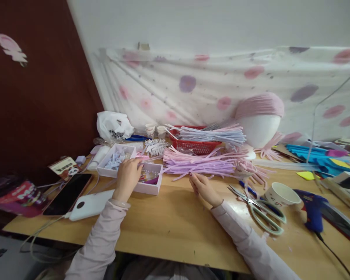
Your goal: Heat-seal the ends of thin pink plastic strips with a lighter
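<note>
My left hand (128, 179) reaches over a white divided box, its wrist bent and its fingers pointing down near the divider. The fingertips are mostly hidden, so any hold there does not show. In the left box section (106, 171) lie pale blue and white small pieces; the right section (147, 189) holds beads and a purple item. My right hand (204, 188) is closed in a pinch just above the table, in front of a bundle of lilac pipe cleaners (204, 166). A tiny dark red spot shows at its fingertips, too small to name.
Scissors (258, 206), a paper cup (281, 194) and a blue glue gun (313, 210) lie to the right. Behind are a red basket (192, 146) and a white head form (258, 130). A phone (68, 193) and a white power bank (90, 205) lie left.
</note>
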Action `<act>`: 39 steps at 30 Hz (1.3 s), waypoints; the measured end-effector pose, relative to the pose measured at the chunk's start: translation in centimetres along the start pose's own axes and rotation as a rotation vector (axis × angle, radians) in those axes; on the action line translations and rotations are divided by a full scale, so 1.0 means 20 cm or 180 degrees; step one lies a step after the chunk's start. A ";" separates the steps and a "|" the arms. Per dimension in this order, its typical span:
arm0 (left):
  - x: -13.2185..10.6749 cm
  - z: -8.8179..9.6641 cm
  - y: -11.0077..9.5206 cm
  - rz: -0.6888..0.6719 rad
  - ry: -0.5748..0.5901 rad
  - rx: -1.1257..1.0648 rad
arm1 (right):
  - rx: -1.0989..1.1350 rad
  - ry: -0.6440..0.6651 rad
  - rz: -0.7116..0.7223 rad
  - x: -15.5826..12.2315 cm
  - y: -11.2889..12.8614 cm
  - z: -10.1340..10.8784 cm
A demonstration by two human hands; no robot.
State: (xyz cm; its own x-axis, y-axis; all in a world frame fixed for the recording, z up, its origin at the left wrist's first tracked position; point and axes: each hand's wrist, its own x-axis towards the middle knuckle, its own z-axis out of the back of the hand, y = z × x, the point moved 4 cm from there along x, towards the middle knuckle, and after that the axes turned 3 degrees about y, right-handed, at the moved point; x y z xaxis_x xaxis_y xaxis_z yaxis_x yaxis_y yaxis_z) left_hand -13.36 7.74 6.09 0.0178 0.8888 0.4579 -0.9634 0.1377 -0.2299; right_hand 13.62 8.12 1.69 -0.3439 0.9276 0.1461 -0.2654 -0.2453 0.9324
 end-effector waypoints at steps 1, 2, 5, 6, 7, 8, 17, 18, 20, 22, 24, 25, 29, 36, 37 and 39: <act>0.01 -0.02 0.01 -0.0022 0.0075 0.0052 | -0.0168 -0.0010 0.0043 0.00 -0.02 0.00; 0.01 -0.03 0.02 -0.0028 0.0108 0.0070 | -0.0410 0.0007 0.0103 0.00 -0.04 0.00; 0.00 -0.05 0.04 0.0005 0.0096 0.0053 | -0.1141 0.0417 0.0240 -0.03 -0.07 0.03; 0.00 -0.06 0.04 0.0029 0.0088 0.0050 | -0.1301 0.0659 0.0250 -0.04 -0.08 0.04; 0.00 -0.06 0.04 0.0053 0.0084 0.0058 | -0.1409 0.0891 0.0238 -0.05 -0.08 0.04; -0.01 -0.07 0.05 0.0070 0.0085 0.0077 | -0.1471 0.1082 0.0188 -0.06 -0.08 0.05; -0.02 -0.05 0.06 0.0036 0.0019 0.0138 | -0.2113 0.0523 -0.0186 -0.07 -0.07 0.11; -0.03 -0.05 0.06 0.0037 -0.0016 0.0108 | -0.2163 0.0377 -0.0145 -0.07 -0.07 0.12; -0.03 -0.04 0.05 0.0025 -0.0127 0.0052 | -0.2174 0.0133 0.0024 -0.06 -0.06 0.14; -0.04 -0.01 0.04 -0.0002 -0.0294 -0.0008 | -0.2085 -0.0047 0.0199 -0.06 -0.06 0.16; -0.05 0.06 -0.01 -0.0006 -0.0519 -0.0105 | -0.1847 -0.0181 0.0307 -0.06 -0.05 0.16; -0.05 0.10 -0.04 0.0011 -0.0650 -0.0186 | -0.1621 -0.0269 0.0346 -0.06 -0.05 0.17; -0.04 0.23 -0.27 -0.0027 -0.1006 -0.0877 | 0.0320 -0.0535 0.0143 -0.05 -0.04 0.16; 0.09 -0.06 -0.80 -0.1060 0.0801 -0.2023 | 0.2917 -0.0386 -0.0082 -0.04 -0.02 0.11; 0.11 -0.10 -0.83 -0.1120 0.0914 -0.2111 | 0.3030 -0.0496 -0.0107 -0.03 -0.03 0.12; 0.14 -0.15 -0.84 -0.1077 0.1151 -0.2448 | 0.3241 -0.0701 -0.0158 -0.03 -0.04 0.16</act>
State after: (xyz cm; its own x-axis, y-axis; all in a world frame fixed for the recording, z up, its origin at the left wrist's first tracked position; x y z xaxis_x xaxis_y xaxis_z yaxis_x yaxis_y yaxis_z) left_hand 3.61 9.29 8.70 0.4744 0.8129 0.3380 -0.4501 0.5539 -0.7005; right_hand 16.89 8.66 1.82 -0.1542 0.9861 0.0617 0.6457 0.0533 0.7617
